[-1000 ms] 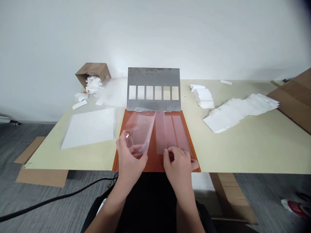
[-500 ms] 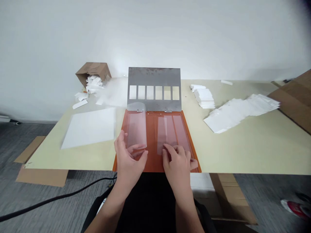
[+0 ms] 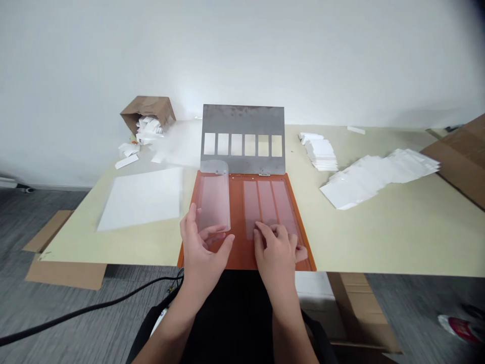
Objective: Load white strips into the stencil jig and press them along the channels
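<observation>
An orange board (image 3: 237, 253) with recessed slots lies in front of me, and a grey metal plate with a row of windows (image 3: 242, 119) is hinged upright at its back. My left hand (image 3: 204, 247) holds a clear plastic film (image 3: 215, 202), apparently several layers, over the board's left part; its fingers curl along the film's left side and lower end, the thumb apart. My right hand (image 3: 278, 247) has thumb and index fingertips together at the lower end of a clear film strip (image 3: 250, 202). Two similar strips lie to the right of it in the board.
A large white sheet (image 3: 142, 199) lies left of the board. Behind it, a tipped cardboard box (image 3: 149, 103) spills white pieces. To the right are stacked white cards (image 3: 322, 154), a fanned row of white sheets (image 3: 359, 182) and another cardboard box (image 3: 460, 144).
The film strip by my right hand has turned from slightly skewed to lined up with its neighbours. My hands stay nearly in place; the view has shifted slightly.
</observation>
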`<action>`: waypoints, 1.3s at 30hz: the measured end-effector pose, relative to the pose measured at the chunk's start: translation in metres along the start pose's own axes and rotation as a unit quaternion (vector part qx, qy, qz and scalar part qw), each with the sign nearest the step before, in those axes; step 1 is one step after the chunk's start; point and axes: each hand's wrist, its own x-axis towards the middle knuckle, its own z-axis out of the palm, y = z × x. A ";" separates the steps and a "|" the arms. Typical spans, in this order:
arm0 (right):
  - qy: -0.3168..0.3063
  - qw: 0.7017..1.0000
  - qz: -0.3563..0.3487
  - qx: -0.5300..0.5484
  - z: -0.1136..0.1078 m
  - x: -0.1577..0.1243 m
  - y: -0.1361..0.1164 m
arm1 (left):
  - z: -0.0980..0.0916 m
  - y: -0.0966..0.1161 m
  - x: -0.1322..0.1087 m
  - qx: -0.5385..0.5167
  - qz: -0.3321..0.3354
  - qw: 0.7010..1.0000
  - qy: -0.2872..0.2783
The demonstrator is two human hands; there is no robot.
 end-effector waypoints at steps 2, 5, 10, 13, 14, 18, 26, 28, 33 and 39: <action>0.002 1.000 -0.002 0.001 0.001 0.000 0.000 | 0.000 0.000 0.000 -0.001 0.003 1.000 0.002; 0.001 1.000 -0.003 0.003 0.000 0.000 -0.001 | 0.000 0.000 0.000 0.002 0.005 1.000 0.004; -0.037 0.993 -0.016 0.110 -0.008 -0.001 -0.013 | -0.001 -0.002 -0.001 -0.006 -0.003 1.000 -0.013; -0.073 0.974 -0.026 0.212 -0.014 -0.001 -0.025 | -0.001 -0.003 -0.003 -0.004 -0.005 1.000 -0.017; -0.079 0.970 -0.027 0.229 -0.014 -0.001 -0.028 | -0.002 -0.003 -0.003 -0.003 -0.005 1.000 -0.016; -0.089 0.964 -0.021 0.250 -0.014 0.002 -0.038 | -0.003 -0.004 -0.005 0.001 -0.002 1.000 -0.015; -0.131 0.942 0.010 0.309 -0.017 0.007 -0.042 | -0.004 -0.005 -0.005 -0.013 -0.006 1.000 -0.015; -0.129 0.938 0.016 0.322 -0.017 0.007 -0.043 | -0.004 -0.006 -0.004 -0.016 -0.005 1.000 -0.015; -0.116 0.936 0.039 0.329 -0.014 0.008 -0.046 | -0.006 -0.007 -0.003 -0.020 -0.022 0.999 -0.013; -0.103 0.937 0.053 0.329 -0.013 0.007 -0.048 | -0.005 -0.006 -0.005 -0.065 -0.034 0.997 -0.015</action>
